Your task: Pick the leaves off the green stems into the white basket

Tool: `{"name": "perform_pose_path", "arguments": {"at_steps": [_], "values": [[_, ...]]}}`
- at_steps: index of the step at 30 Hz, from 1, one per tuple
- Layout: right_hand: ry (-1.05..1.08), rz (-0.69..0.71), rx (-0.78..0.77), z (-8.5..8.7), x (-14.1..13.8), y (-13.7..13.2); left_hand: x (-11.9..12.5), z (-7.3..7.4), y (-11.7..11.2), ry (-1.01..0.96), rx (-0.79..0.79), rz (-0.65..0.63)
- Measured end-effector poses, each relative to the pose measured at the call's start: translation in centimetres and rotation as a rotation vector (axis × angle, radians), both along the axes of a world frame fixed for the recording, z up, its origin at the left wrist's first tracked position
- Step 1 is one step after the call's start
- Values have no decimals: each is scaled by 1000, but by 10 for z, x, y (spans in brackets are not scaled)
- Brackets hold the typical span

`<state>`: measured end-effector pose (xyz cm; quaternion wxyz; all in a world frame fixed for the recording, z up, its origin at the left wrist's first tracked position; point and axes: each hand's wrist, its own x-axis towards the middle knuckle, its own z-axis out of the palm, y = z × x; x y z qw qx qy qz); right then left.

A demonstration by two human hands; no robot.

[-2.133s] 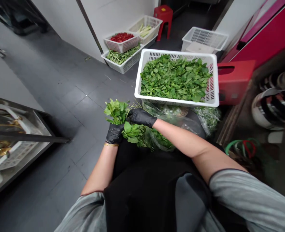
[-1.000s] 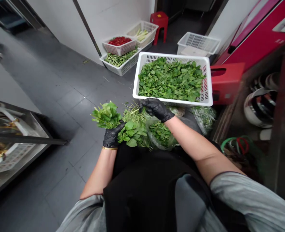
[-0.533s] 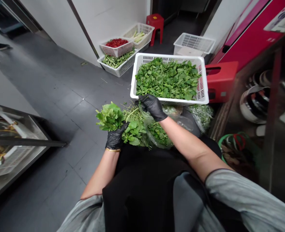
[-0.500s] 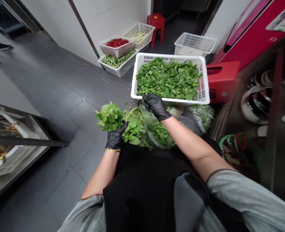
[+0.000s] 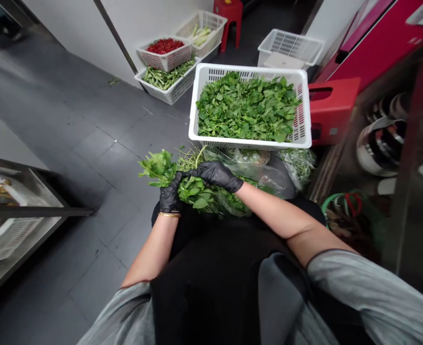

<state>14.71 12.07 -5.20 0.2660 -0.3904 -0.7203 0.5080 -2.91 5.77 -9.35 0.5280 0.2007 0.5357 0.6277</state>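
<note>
In a black glove, my left hand [image 5: 170,195] is closed around a bunch of leafy greens [image 5: 159,167], whose leaves fan out to the left. My right hand [image 5: 218,176], gloved too, has come up beside it with fingers closed at the stems; a pale stem [image 5: 200,154] sticks up at its fingertips. Loose stems [image 5: 188,159] lie just beyond both hands. Under my right hand are more greens [image 5: 201,195] and a clear plastic bag [image 5: 268,177]. Beyond them stands a white basket [image 5: 250,142] heaped with picked green leaves [image 5: 247,108].
Stacked baskets at the wall hold red chillies [image 5: 165,46], green pods [image 5: 168,76] and pale vegetable pieces [image 5: 201,36]. A white crate [image 5: 290,45] and a red stool [image 5: 335,110] stand behind the leaf basket. A metal rack [image 5: 35,211] is at left; shelves with pots [image 5: 380,148] are at right.
My right hand has drawn back from the leaf basket's near rim to the bunch in my left hand. The view has shifted slightly, so the baskets appear higher.
</note>
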Motion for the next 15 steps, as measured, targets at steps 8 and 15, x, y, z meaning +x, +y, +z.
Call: {"name": "perform_pose_path", "arguments": {"at_steps": [8, 15], "values": [[-298, 296, 340, -1, 2, -2, 13, 22, 3, -117, -96, -172], [206, -392, 168, 5, 52, 74, -12, 28, 15, -147, -95, -97]]}}
